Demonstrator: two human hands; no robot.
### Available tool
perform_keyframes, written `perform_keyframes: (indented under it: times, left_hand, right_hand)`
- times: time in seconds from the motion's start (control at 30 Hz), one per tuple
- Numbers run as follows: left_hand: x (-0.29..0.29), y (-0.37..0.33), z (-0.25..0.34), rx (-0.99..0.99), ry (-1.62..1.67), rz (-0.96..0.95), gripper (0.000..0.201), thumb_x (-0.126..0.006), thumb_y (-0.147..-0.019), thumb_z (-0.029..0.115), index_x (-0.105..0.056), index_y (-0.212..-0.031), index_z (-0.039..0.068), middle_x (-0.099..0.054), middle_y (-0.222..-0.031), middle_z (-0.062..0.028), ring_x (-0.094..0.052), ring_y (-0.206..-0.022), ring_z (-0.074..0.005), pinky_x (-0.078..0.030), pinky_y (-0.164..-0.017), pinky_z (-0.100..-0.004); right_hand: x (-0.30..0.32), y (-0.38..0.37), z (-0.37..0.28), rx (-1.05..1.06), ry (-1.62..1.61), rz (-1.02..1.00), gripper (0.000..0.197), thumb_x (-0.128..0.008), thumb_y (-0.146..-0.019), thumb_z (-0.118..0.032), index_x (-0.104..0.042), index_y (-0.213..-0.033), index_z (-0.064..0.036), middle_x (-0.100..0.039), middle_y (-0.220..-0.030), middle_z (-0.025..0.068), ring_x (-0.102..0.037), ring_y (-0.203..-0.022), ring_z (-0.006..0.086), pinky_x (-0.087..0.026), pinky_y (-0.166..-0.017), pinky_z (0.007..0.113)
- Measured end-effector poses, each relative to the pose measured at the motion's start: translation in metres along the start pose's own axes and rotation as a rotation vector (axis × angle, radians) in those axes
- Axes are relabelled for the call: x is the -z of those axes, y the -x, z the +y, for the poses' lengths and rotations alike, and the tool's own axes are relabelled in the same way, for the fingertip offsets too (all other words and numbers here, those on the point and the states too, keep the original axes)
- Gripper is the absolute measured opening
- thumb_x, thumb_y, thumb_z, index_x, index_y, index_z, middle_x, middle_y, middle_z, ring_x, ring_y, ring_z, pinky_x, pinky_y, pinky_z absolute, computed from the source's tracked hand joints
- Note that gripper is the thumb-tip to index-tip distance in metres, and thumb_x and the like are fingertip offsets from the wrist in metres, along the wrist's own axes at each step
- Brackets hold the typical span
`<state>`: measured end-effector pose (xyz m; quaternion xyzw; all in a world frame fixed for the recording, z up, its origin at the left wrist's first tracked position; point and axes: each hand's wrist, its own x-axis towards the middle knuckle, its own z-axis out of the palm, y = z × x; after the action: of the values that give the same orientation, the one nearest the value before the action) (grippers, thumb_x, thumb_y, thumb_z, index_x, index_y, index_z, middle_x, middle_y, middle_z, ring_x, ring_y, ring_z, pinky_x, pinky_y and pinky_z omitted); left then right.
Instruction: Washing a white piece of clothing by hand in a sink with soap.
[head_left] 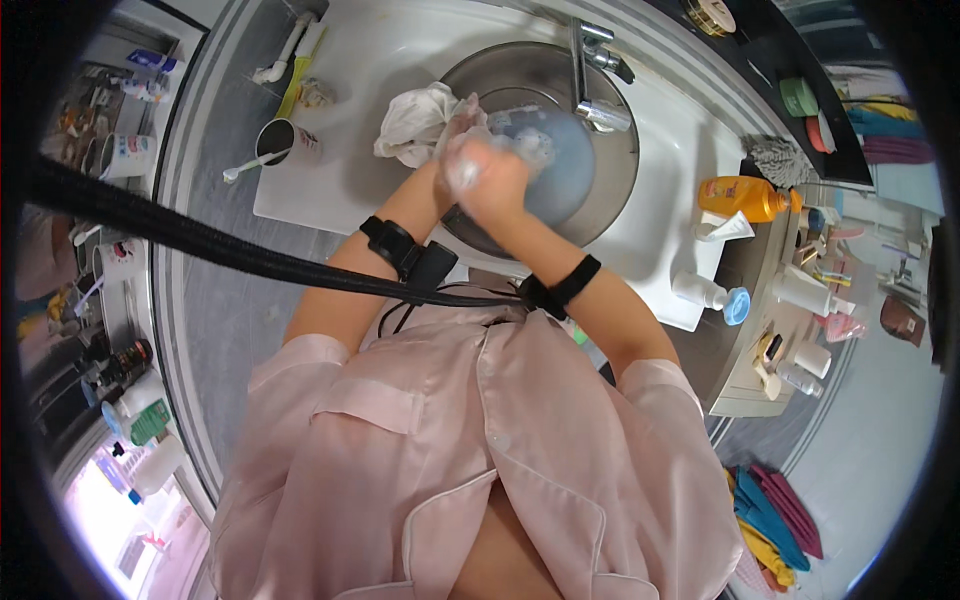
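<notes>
Both hands are together over the left side of a round metal basin (pixel 617 185) holding cloudy, foamy water (pixel 565 170). A wet, crumpled white cloth (pixel 412 125) bulges out to the left of my left hand (pixel 463 125), which is closed on it and partly covered by the other hand. Curled into a fist in front of it, my right hand (pixel 490 180) is smeared by motion. A bit of white shows at its fingers, seemingly the same cloth. Foam (pixel 535 148) floats just right of the hands.
A chrome faucet (pixel 590 80) reaches over the basin's far side. On the white counter's left stands a cup (pixel 290 142) with a toothbrush. At right are an orange bottle (pixel 742 198), a white tube (pixel 727 228) and a white bottle (pixel 697 290). A black cable (pixel 250 262) crosses the view.
</notes>
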<state>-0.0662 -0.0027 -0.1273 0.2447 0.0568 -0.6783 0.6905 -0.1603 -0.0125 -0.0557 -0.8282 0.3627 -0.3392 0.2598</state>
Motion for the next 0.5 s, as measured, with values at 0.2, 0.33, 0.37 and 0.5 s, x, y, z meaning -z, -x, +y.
perform_keyframes:
  times: [0.2, 0.33, 0.37, 0.5]
  left_hand:
    - [-0.015, -0.004, -0.011, 0.130, 0.166, -0.218, 0.033, -0.032, -0.093, 0.035, -0.055, -0.097, 0.011, -0.060, -0.088, -0.0066, -0.057, -0.082, -0.0201, -0.047, -0.075, -0.0371]
    - [-0.030, 0.001, -0.009, 0.118, 0.255, -0.167, 0.035, -0.025, -0.094, 0.026, -0.052, -0.102, 0.006, -0.059, -0.102, -0.0092, -0.057, -0.094, -0.0236, -0.046, -0.083, -0.0375]
    - [-0.036, 0.006, -0.006, 0.122, 0.219, -0.167, 0.035, -0.025, -0.094, 0.028, -0.051, -0.104, 0.006, -0.058, -0.104, -0.0097, -0.056, -0.095, -0.0243, -0.046, -0.084, -0.0378]
    - [-0.001, -0.006, -0.004, 0.056, 0.038, 0.016, 0.037, -0.026, -0.094, 0.033, -0.052, -0.105, 0.008, -0.058, -0.103, -0.0100, -0.055, -0.098, -0.0248, -0.045, -0.085, -0.0373]
  right_hand:
    - [-0.004, -0.024, 0.036, 0.173, 0.015, -0.027, 0.017, -0.061, -0.072, -0.027, -0.057, -0.065, -0.0117, -0.059, -0.062, 0.0135, -0.058, -0.055, 0.0308, -0.046, -0.049, 0.041]
    - [-0.006, -0.044, 0.044, -0.035, 0.130, 0.156, 0.025, -0.061, -0.076, -0.028, -0.053, -0.062, -0.0079, -0.056, -0.057, 0.0147, -0.054, -0.053, 0.0381, -0.043, -0.048, 0.043]
    - [-0.008, -0.043, 0.039, -0.056, 0.158, 0.168, 0.027, -0.061, -0.077, -0.029, -0.053, -0.062, -0.0074, -0.056, -0.057, 0.0150, -0.053, -0.052, 0.0386, -0.043, -0.048, 0.043]
    - [-0.005, -0.016, 0.001, -0.168, 0.035, 0.022, 0.029, -0.061, -0.077, -0.030, -0.053, -0.061, -0.0074, -0.055, -0.056, 0.0149, -0.053, -0.052, 0.0373, -0.043, -0.048, 0.043]
